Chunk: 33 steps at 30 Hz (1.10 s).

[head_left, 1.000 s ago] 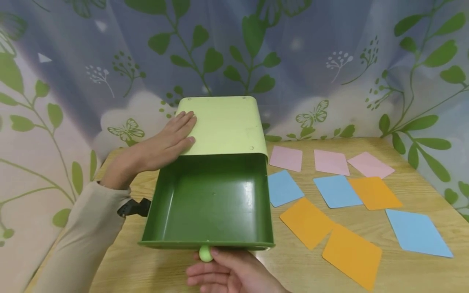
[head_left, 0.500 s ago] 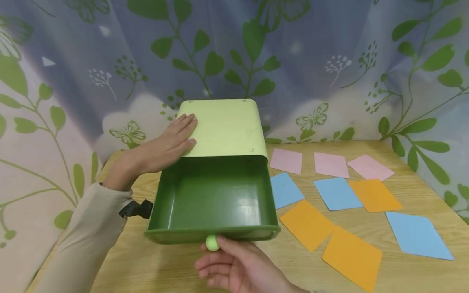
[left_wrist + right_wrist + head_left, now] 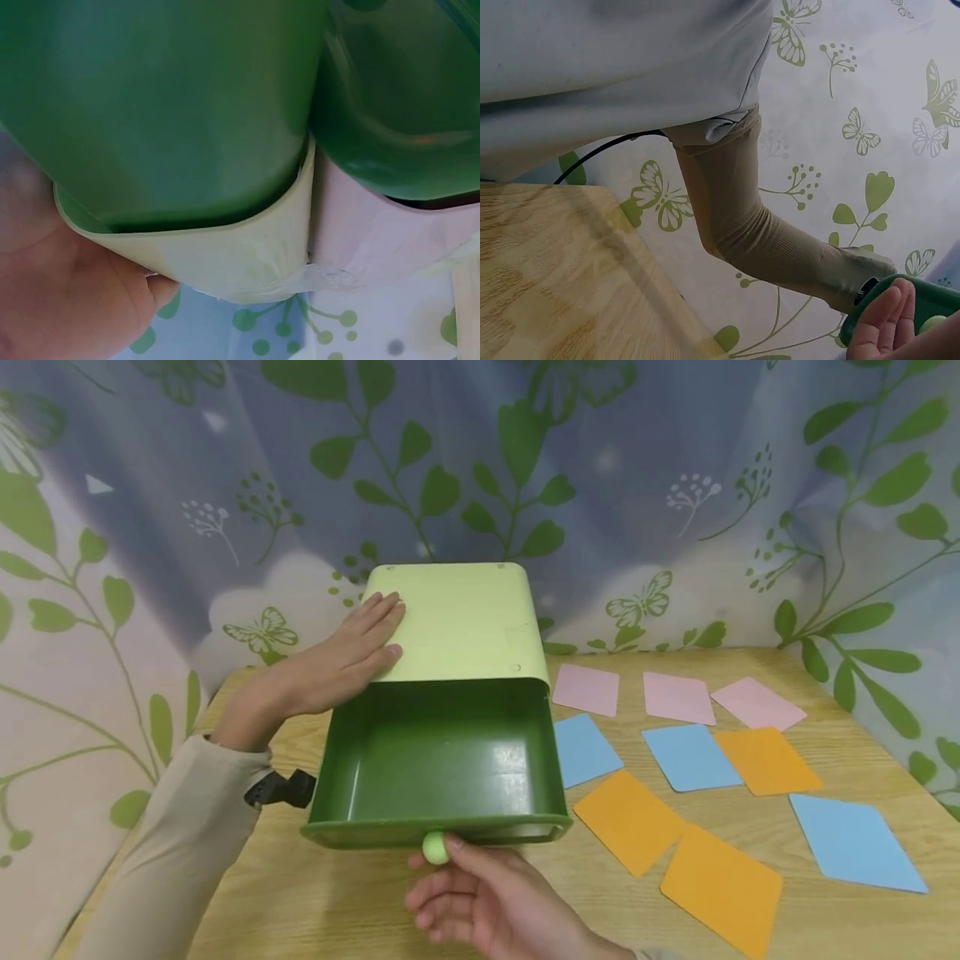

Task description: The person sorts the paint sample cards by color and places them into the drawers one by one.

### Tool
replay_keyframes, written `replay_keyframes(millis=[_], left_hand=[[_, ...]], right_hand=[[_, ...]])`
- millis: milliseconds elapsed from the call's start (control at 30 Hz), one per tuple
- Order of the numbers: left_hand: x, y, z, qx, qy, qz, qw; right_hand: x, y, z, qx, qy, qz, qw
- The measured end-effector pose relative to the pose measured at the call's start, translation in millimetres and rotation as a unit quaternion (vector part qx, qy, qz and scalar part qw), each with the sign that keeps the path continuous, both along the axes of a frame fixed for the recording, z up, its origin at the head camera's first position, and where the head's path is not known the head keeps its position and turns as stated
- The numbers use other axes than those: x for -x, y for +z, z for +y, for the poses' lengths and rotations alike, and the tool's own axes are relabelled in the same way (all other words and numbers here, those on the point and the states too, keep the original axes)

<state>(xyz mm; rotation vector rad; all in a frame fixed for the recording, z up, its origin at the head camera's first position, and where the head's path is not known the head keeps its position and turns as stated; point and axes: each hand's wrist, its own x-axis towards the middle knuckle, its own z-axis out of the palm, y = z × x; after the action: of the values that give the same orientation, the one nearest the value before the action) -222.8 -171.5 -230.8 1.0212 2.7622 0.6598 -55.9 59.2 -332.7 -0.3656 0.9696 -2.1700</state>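
Note:
A light green drawer box (image 3: 465, 627) stands on the table with its dark green drawer (image 3: 442, 768) pulled out; nothing lies in the part of the drawer that shows. My left hand (image 3: 341, 656) rests on the box's top left edge, fingers straight. At the drawer's front, my right hand (image 3: 502, 893) pinches the round light green knob (image 3: 435, 847) between thumb and index finger, the other fingers loosely curled. The left wrist view shows a pink casing (image 3: 367, 232) joined to the light green one by clear tape (image 3: 315, 277), with another dark green drawer (image 3: 405, 112) in it.
To the right, several cards lie on the wooden table (image 3: 847, 752): pink cards (image 3: 678, 695), blue cards (image 3: 855, 841) and orange cards (image 3: 720, 887). One orange card overlaps a blue one. A leaf-patterned curtain (image 3: 637, 510) hangs behind the table.
The drawer's front has moved back toward the box and its outer face shows more. My right hand has followed, still on the knob; my left hand stays on the box.

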Motion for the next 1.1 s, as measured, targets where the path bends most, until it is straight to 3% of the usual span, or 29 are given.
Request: replay_keyframes(millis=[133, 267, 433, 567, 667, 900, 1033, 1100], left_hand=[[-1.1, 1.5, 0, -0.001, -0.001, -0.001, 1.0], [-2.0, 2.0, -1, 0.0, -0.001, -0.003, 1.0], [-2.3, 2.8, 0, 0.002, -0.002, -0.002, 1.0], [-1.8, 3.2, 0, 0.002, -0.003, -0.001, 1.0], [-1.6, 3.4, 1, 0.001, -0.005, -0.003, 1.0], [-2.3, 2.4, 1, -0.001, -0.004, -0.007, 1.0], [-2.1, 1.8, 1, -0.003, -0.003, -0.006, 1.0], [-1.9, 1.3, 1, -0.002, -0.002, -0.007, 1.0]], right_hand=[[-1.6, -3.5, 12, -0.029, 0.031, -0.004, 0.999], [-3.4, -15.8, 33, -0.05, 0.052, 0.044, 0.996], [1.2, -35.6, 63, -0.09, 0.051, 0.114, 0.988], [10.5, -45.9, 85, -0.144, 0.027, 0.147, 0.978], [18.8, -48.2, 101, -0.203, -0.009, 0.16, 0.966], [44.9, -42.7, 126, -0.314, -0.086, 0.136, 0.936], [69.0, -40.2, 136, -0.378, -0.14, 0.13, 0.906], [81.2, -39.7, 140, -0.412, -0.168, 0.138, 0.885]])
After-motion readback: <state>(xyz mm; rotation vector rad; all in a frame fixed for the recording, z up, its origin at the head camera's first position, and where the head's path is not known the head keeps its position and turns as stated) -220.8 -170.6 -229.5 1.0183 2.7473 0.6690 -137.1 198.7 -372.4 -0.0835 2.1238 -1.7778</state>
